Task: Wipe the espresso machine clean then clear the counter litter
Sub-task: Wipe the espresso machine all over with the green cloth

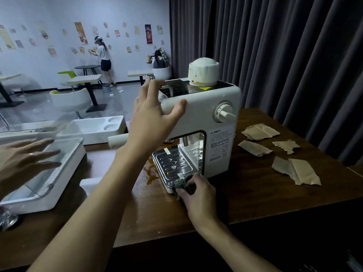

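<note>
A white espresso machine (212, 122) stands on the wooden counter (245, 193), with a stained white cap (203, 74) on top. My left hand (155, 112) grips its upper left corner, thumb on the front face and fingers spread over the top. Low at the front, my right hand (196, 193) is closed on a dark cloth (183, 183) pressed against the near right corner of the metal drip tray (172, 165). A brown spill (150, 173) lies on the wood left of the tray. Several torn brown paper scraps (296, 170) lie right of the machine.
A white appliance with a clear lid (45, 173) sits at left, and another hand (25, 160), blurred, hovers over it. A white tray (98, 128) and a paper roll (117, 141) lie behind. Dark curtains (294, 55) hang close on the right. A person stands at the far wall.
</note>
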Available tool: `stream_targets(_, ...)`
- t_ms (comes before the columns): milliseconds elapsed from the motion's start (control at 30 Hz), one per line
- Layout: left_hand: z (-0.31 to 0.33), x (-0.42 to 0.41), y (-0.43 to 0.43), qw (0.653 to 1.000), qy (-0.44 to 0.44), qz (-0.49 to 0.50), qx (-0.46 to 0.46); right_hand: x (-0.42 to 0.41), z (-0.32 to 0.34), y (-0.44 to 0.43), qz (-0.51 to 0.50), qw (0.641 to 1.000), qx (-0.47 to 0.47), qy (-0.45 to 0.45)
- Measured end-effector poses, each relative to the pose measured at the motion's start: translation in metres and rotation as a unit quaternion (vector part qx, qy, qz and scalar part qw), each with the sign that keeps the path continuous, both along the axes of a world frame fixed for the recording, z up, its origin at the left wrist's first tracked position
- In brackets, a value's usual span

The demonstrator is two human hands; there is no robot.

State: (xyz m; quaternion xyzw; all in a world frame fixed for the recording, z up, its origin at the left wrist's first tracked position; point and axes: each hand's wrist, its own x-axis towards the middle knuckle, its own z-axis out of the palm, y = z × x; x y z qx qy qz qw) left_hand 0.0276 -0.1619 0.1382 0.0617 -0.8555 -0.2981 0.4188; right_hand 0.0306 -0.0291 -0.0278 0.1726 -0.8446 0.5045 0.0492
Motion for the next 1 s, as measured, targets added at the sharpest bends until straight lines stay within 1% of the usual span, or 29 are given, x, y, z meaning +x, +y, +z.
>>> stream_targets(233,-0.001,0.0,0.0,1.0,0.001,-0.003,0.005,0.014,-0.003,-0.014,0.054,0.998,0.013,-0.002)
stream_targets(367,0.0,0.002,-0.002,1.0,-0.004,-0.006,-0.001,0.009,-0.003,-0.009,0.056,0.998,-0.003,-0.004)
stream_targets(467,0.0,0.002,-0.002,1.0,-0.004,-0.005,-0.002,0.003,-0.002,0.001,0.054,0.998,0.008,-0.011)
stream_targets(600,0.0,0.002,-0.002,1.0,-0.003,-0.005,-0.003,-0.017,-0.001,0.018,0.004,1.0,0.003,0.008)
stream_targets(733,-0.001,0.002,-0.001,1.0,-0.002,-0.002,0.0,-0.037,-0.003,0.037,-0.033,0.999,0.036,0.017)
stream_targets(867,-0.001,0.002,-0.001,1.0,-0.001,-0.001,-0.004,-0.062,0.001,0.058,-0.103,0.994,0.022,0.03)
stream_targets(1000,-0.001,0.001,-0.002,1.0,0.003,-0.001,-0.002,-0.079,0.007,0.069,-0.14,0.99,0.009,0.031)
